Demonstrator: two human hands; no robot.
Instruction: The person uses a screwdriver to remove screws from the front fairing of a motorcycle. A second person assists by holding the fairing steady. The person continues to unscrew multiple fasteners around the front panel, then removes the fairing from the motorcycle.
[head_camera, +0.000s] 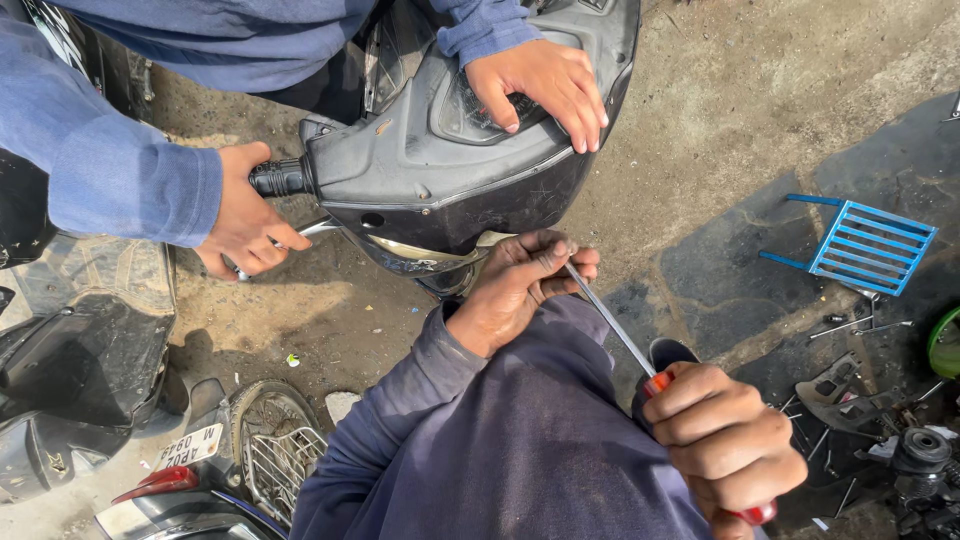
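The person's right hand (725, 440) is closed in a full fist around the red handle of a long screwdriver (640, 355), so that grip is shut tight on the tool. From there the steel shaft runs up and left to the scooter's front head cover (450, 150), a dark grey plastic shell, and its tip disappears at the lower edge of that cover. The left hand (520, 280) is pinched around the shaft near the tip, fingers curled just under the cover, steadying it; the fastener itself is hidden behind those fingers.

Above the cover, a second person in a blue sleeve lays one hand (545, 85) flat on the instrument panel and wraps the other hand (245, 220) around the handlebar grip (282, 177) to the cover's left, holding the front end steady.

To do this well, the shaft should probably stay in line with the fastener, with the left fingers guiding only and the right fist pressing inward while it turns, so the tip does not slip and gouge the plastic.

Right of the cover, on the ground (760, 120), lies a blue metal rack (865, 245), with loose parts and tools (870, 400) below it. Lower left of the cover another scooter's rear end (200, 470) shows.
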